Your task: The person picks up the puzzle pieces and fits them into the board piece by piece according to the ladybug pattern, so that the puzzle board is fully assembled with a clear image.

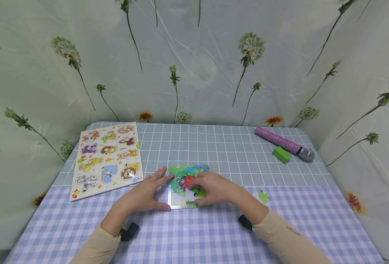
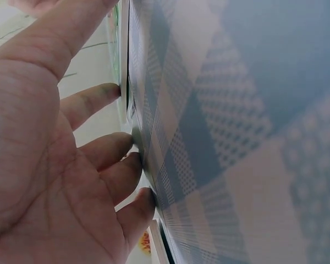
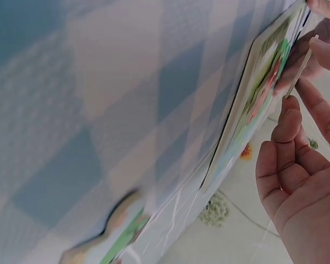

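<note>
A ladybug jigsaw puzzle board (image 1: 177,202) lies on the checked cloth between my hands. My left hand (image 1: 145,194) spreads its fingers along the board's left edge, thumb and index finger touching it. In the left wrist view this hand (image 2: 55,148) shows an open palm and holds nothing. Over the right part of the board is my right hand (image 1: 212,187). As the right wrist view shows, its thumb and fingers pinch a thin puzzle piece (image 3: 300,67), seen edge-on and tilted above the board. The piece's picture is hidden. A loose green puzzle piece (image 1: 263,196) lies right of the board, partly near the right forearm.
A wooden animal puzzle (image 1: 106,156) lies at the back left. At the back right are a pink glittery microphone (image 1: 277,139) and a green block (image 1: 282,154). A flowered curtain (image 1: 201,73) hangs behind the table.
</note>
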A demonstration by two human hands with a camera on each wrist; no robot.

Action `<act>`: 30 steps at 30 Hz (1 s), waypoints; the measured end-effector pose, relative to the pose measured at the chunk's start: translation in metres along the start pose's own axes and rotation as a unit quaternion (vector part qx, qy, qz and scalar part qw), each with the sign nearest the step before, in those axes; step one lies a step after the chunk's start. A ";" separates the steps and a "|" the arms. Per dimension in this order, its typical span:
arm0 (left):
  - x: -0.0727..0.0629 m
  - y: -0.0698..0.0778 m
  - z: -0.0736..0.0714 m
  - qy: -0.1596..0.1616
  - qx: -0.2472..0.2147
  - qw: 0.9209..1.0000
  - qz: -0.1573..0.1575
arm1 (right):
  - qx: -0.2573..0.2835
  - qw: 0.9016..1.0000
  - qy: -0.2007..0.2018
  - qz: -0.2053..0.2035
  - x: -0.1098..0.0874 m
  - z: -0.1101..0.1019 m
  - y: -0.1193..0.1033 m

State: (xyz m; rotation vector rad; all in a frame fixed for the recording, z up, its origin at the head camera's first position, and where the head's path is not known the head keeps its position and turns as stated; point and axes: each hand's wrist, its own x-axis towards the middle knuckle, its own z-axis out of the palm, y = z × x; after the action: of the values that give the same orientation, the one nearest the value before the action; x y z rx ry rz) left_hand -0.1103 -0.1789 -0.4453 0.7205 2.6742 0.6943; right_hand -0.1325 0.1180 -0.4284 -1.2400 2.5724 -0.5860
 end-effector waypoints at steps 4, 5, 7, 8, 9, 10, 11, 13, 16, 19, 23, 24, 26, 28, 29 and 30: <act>0.001 -0.002 0.000 -0.003 0.000 1.000 0.003 | 0.002 1.000 0.003 -0.017 0.007 0.003 -0.005; 0.001 -0.002 0.000 -0.004 0.000 1.000 0.002 | 0.001 1.000 0.002 -0.019 0.008 0.003 -0.006; 0.002 -0.003 0.000 -0.007 -0.002 1.000 0.000 | 0.001 1.000 0.002 -0.025 0.011 0.005 -0.007; 0.002 -0.002 0.000 -0.008 -0.002 1.000 -0.002 | 0.000 1.000 0.001 -0.027 0.013 0.006 -0.008; 0.002 -0.002 0.000 -0.008 -0.002 1.000 -0.004 | -0.001 1.000 -0.001 -0.028 0.014 0.008 -0.008; 0.002 -0.002 0.000 -0.009 -0.001 1.000 -0.005 | -0.003 1.000 -0.003 -0.027 0.016 0.009 -0.008; 0.002 -0.002 0.000 -0.009 0.000 1.000 -0.007 | -0.004 1.000 -0.004 -0.028 0.017 0.010 -0.009; 0.001 -0.002 0.000 -0.009 0.001 1.000 -0.008 | -0.003 1.000 -0.007 -0.027 0.019 0.011 -0.010; 0.001 -0.002 0.000 -0.007 0.002 1.000 -0.010 | -0.004 1.000 -0.014 -0.022 0.023 0.012 -0.012; 0.002 -0.002 0.000 -0.005 -0.002 1.000 -0.008 | -0.002 1.000 -0.018 -0.018 0.025 0.013 -0.014; 0.002 -0.003 0.000 0.001 -0.005 1.000 -0.003 | 0.000 1.000 -0.021 -0.017 0.029 0.013 -0.015; 0.002 -0.003 0.000 0.002 -0.005 1.000 -0.001 | 0.000 1.000 -0.022 -0.016 0.029 0.013 -0.015; 0.002 -0.003 0.000 0.003 -0.006 1.000 -0.001 | 0.003 1.000 -0.025 -0.014 0.031 0.013 -0.016; 0.001 -0.003 0.000 0.003 -0.006 1.000 -0.002 | 0.004 1.000 -0.027 -0.012 0.032 0.013 -0.016; 0.001 -0.003 0.000 0.003 -0.007 1.000 -0.003 | 0.003 1.000 -0.029 -0.012 0.032 0.014 -0.016; 0.001 -0.003 0.000 0.002 -0.007 1.000 -0.004 | 0.002 0.999 -0.030 -0.012 0.033 0.014 -0.016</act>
State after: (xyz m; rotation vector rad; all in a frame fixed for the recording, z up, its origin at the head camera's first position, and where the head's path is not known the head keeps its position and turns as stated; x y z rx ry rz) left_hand -0.1124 -0.1801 -0.4473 0.7055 2.6728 0.7120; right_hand -0.1365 0.0794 -0.4350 -1.2701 2.5081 -0.5507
